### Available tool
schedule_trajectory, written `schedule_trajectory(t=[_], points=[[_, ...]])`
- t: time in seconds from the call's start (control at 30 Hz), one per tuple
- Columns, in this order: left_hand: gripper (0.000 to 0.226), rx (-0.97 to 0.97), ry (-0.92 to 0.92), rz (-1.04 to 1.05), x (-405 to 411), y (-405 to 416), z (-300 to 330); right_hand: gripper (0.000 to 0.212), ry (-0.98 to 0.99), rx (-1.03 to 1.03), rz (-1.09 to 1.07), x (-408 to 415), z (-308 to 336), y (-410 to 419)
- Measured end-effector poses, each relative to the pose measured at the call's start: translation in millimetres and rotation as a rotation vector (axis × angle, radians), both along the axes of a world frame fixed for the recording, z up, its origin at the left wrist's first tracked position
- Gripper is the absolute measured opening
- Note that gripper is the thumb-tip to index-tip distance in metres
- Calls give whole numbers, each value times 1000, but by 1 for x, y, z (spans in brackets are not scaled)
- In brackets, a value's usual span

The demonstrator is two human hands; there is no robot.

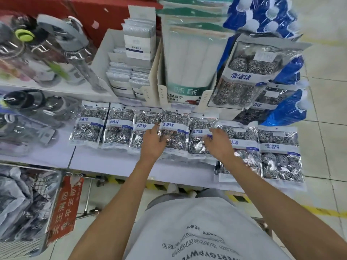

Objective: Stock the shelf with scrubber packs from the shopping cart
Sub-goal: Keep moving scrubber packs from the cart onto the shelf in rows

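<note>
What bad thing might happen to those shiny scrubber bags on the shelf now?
1. The two scrubber packs at the right end stick out past the shelf's front edge, so a bump might tip them onto the floor.
2. The row of packs overlaps like tiles. The left hand and right hand rest on the middle ones, so a push there might slide the neighbours crooked.

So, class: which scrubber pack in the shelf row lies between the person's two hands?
In the head view, one scrubber pack lies between the left hand and right hand; both hands' fingers reach over packs in the row.
</note>
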State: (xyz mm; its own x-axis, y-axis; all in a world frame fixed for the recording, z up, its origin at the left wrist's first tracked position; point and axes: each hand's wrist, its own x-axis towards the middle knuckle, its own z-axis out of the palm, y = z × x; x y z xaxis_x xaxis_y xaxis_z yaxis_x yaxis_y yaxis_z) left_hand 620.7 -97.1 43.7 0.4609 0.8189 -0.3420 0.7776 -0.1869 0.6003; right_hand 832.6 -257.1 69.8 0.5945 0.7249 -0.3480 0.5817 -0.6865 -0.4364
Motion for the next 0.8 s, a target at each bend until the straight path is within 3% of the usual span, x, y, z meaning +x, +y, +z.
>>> schedule_trajectory(t=[0.1, 0.23, 0.6, 0.8], points=[[44, 102, 50, -65, -23, -26, 37, 44, -74, 41, 209, -25, 20, 0], [47, 187, 127, 10, -69, -55, 51, 45, -101, 89, 448, -63, 38, 7], [45, 276, 214, 469, -230, -176, 64, 54, -79, 209, 942, -193, 54, -2], [45, 264, 242, 694, -299, -230, 71, 59, -48, 144, 1149, -275, 35, -21]])
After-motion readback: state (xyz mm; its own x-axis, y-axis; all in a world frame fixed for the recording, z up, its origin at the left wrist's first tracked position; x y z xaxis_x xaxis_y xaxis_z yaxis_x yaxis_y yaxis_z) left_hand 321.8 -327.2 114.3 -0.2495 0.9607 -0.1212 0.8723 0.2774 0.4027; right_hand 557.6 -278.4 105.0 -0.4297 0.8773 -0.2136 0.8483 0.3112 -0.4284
